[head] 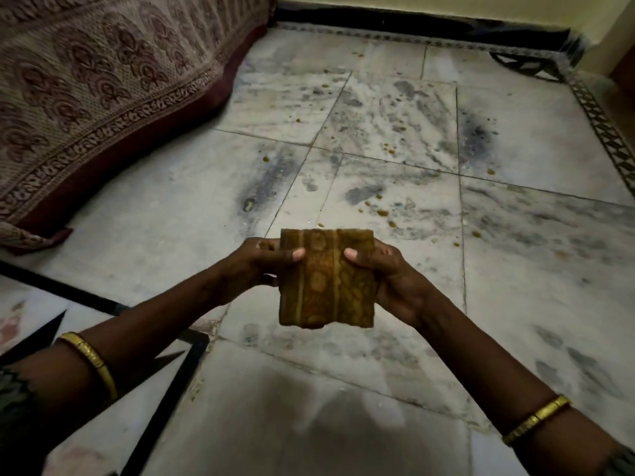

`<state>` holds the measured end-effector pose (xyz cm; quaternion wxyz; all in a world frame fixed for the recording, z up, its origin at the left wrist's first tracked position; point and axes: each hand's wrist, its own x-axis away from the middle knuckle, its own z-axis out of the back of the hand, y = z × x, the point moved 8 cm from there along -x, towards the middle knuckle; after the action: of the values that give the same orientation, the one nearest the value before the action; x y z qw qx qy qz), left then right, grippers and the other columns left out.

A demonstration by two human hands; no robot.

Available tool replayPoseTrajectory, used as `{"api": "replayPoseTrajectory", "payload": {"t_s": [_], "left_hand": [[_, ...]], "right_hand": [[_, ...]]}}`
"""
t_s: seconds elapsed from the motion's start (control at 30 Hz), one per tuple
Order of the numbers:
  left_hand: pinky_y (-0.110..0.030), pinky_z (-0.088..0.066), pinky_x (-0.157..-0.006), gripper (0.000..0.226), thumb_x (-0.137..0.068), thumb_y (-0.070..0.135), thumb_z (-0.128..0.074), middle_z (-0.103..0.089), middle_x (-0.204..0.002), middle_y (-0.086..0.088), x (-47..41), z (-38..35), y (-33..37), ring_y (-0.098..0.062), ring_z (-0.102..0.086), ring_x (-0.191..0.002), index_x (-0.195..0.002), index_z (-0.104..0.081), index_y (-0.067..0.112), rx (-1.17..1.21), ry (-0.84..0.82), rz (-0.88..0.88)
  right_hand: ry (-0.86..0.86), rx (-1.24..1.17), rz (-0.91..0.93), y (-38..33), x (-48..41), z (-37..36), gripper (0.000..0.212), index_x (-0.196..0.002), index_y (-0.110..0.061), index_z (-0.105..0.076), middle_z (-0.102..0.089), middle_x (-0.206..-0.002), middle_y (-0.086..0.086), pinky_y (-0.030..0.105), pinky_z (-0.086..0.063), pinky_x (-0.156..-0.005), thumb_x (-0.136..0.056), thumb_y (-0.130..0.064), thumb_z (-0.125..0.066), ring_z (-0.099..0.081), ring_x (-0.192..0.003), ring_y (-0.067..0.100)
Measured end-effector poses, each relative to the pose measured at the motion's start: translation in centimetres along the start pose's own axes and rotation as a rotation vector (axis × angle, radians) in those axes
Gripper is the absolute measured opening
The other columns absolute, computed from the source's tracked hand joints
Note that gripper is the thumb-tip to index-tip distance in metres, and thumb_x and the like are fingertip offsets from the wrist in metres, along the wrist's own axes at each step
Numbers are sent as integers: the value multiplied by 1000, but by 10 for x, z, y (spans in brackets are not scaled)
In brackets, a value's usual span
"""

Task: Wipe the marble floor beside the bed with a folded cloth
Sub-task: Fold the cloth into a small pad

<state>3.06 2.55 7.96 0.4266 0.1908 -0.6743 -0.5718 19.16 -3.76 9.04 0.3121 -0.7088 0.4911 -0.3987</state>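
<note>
A folded brown-yellow patterned cloth (pixel 326 280) is held up in the air above the floor, in the middle of the view. My left hand (pixel 256 266) grips its left edge, thumb on the front face. My right hand (pixel 388 273) grips its right edge the same way. The grey-white marble floor (pixel 395 139) spreads out beyond the cloth, with several small yellow-brown drops and dark smudges on it. The bed (pixel 103 80), covered in a maroon patterned spread, fills the upper left.
A black skirting (pixel 412 22) runs along the far wall. A dark patterned floor border (pixel 604 128) runs down the right side. A dark curved object (pixel 519 63) lies in the far right corner. Black inlay lines (pixel 161 407) cross the floor at lower left.
</note>
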Motion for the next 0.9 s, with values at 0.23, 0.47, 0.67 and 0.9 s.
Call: {"api": "replayPoseTrajectory", "payload": {"t_s": [0.23,0.47,0.67,0.9], "left_hand": [[-42,-56,-88,55,-72,28,-77,-69,-118,-14,1,-58,32,-30,-65,-110,-121,-61,9,224,17,-22],[-31,-55,-88,28,-92,16,-61,-67,-115,-2,-22,-105,74,-21,-66,-105,-119,-55,21,-84,-21,-54],[-33,-57,-85,23,-95,16,-54,-69,-113,-6,-66,-135,59,-22,-68,-99,-118,-57,18,50,-241,16],[-34,-56,-85,62,-66,39,-79,-71,-109,-10,-98,-141,33,-23,-69,-99,-118,-63,9,286,-296,-1]], "right_hand": [[223,-303,-4,-12,26,17,44,-130,-3,-53,-60,-127,23,60,-51,-85,-90,-19,-62,-61,-112,39],[263,-231,45,-42,54,48,25,-120,-5,-58,-68,-110,16,46,-58,-78,-98,-13,-49,-69,-95,27],[522,171,145,-59,74,94,42,-121,-3,-58,-69,-111,17,41,-59,-77,-80,1,-70,-69,-97,29],[770,503,164,-71,56,109,42,-104,-17,-66,-74,-94,3,30,-57,-68,-67,-11,-84,-72,-82,16]]}}
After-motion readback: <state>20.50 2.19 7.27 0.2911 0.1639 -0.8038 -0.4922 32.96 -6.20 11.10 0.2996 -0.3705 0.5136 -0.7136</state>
